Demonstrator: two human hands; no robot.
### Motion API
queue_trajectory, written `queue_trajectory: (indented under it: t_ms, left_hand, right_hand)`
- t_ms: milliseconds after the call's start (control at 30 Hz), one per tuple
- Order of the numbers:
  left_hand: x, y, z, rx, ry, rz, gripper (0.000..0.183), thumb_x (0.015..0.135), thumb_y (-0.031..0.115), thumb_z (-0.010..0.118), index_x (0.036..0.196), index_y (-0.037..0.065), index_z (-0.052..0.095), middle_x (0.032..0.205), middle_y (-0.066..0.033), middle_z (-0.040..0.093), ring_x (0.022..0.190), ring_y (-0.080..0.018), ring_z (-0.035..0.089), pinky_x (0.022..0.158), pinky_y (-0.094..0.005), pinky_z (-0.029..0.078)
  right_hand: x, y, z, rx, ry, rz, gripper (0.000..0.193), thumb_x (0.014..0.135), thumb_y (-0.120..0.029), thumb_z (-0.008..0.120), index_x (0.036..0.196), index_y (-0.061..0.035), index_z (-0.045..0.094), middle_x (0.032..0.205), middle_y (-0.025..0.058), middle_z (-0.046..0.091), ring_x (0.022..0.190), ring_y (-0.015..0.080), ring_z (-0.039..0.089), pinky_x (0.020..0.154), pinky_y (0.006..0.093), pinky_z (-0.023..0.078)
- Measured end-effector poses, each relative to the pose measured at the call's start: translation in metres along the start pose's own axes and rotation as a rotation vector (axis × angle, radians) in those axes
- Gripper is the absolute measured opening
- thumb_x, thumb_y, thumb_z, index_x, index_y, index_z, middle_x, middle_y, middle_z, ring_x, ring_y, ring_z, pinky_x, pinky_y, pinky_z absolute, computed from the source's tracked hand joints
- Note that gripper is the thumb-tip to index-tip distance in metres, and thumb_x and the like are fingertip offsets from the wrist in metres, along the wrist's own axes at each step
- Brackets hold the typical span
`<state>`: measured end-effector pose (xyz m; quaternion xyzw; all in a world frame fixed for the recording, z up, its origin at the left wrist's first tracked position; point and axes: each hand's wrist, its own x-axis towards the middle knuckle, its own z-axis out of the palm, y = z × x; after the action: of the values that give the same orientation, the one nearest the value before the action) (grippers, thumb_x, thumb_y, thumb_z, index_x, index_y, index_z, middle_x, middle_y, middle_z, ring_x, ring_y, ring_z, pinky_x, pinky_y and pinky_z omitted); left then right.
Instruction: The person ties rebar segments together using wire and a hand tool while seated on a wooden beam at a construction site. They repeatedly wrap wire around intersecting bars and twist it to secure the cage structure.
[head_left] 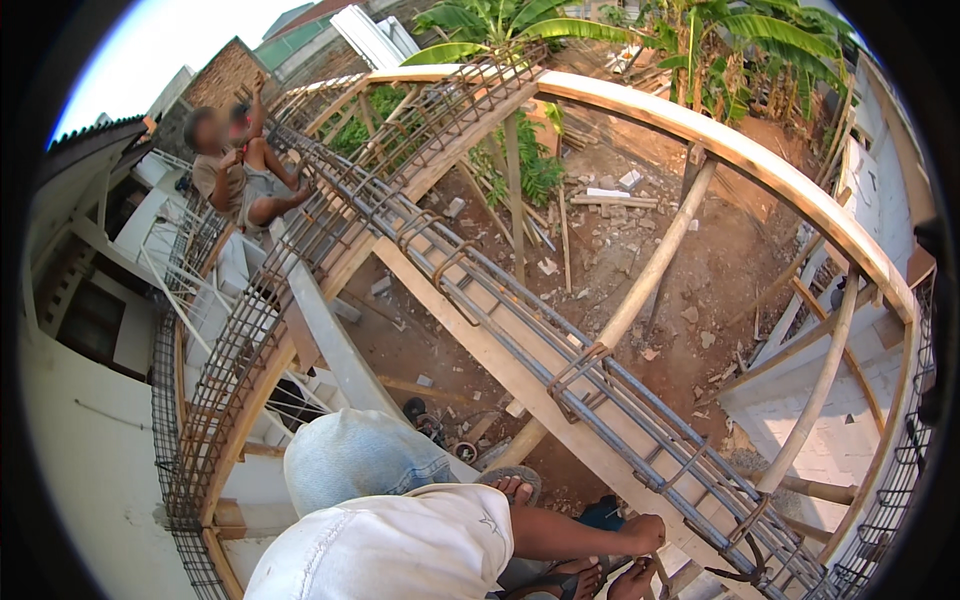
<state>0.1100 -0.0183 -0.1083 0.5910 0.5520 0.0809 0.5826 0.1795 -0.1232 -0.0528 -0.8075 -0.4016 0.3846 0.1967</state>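
My left hand (641, 535) is closed in a fist at the lower edge, below the rebar cage (610, 385). A thin, light-coloured stick-like piece (659, 574) shows beside it; what the fist grips is not clear. Just under it, my right hand (634, 580) has its fingers curled and is partly cut off by the frame, so its contents are hidden. My sandalled feet (515, 487) rest close by, next to a bent denim knee (345, 460). The cage has long bars with bent stirrups and lies along a wooden board (480, 318). A dark loop (745, 562) hangs around its near end.
A curved timber form (765, 135) rims the opening, propped by bamboo poles (665, 250). Far below lies a dirt floor with rubble (620, 235). At the left, a co-worker (235, 180) sits beside more rebar (225, 385), with another person behind. A grey beam (330, 320) runs toward me.
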Motion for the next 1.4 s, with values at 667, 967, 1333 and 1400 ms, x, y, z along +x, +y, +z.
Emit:
queue_trajectory:
  t_ms: [667,967,1333,1400]
  left_hand:
    - [0.000,-0.003,0.011,-0.301,0.087,-0.066,0.017,0.085,0.012,0.059,0.074,0.001,0.066,0.080,-0.0151,0.070,0.073,-0.0282,0.068,0.065,-0.0395,0.054]
    - [0.017,-0.008,0.003,-1.194,-0.340,-0.401,0.015,0.090,0.016,0.067,0.086,0.001,0.068,0.072,-0.0076,0.065,0.061,-0.0174,0.063,0.054,-0.0316,0.051]
    - [0.015,-0.005,-0.003,-0.299,-0.074,0.211,0.013,0.084,0.013,0.066,0.089,0.001,0.070,0.079,-0.0093,0.069,0.070,-0.0199,0.067,0.063,-0.0329,0.053]
    - [0.008,-0.003,-0.004,-0.169,-0.083,0.317,0.018,0.081,0.013,0.067,0.095,0.002,0.069,0.086,-0.0122,0.071,0.079,-0.0223,0.069,0.069,-0.0344,0.053]
  right_hand:
    - [0.019,0.042,0.041,0.389,0.250,-0.021,0.036,0.104,-0.029,0.048,0.119,0.0031,0.055,0.099,0.0175,0.062,0.088,0.0274,0.060,0.082,0.0376,0.048]
    - [0.018,-0.011,-0.017,1.159,-0.040,0.438,0.029,0.104,-0.026,0.045,0.107,-0.0018,0.059,0.083,0.0109,0.059,0.066,0.0215,0.053,0.057,0.0342,0.044]
    - [0.013,0.026,-0.017,1.656,-0.550,0.551,0.022,0.103,-0.028,0.049,0.108,-0.0076,0.055,0.076,0.0024,0.050,0.058,0.0101,0.040,0.047,0.0253,0.034]
    - [0.011,0.026,-0.013,1.579,-0.369,0.565,0.023,0.103,-0.029,0.050,0.108,-0.0090,0.061,0.069,-0.0025,0.048,0.049,0.0085,0.042,0.042,0.0243,0.037]
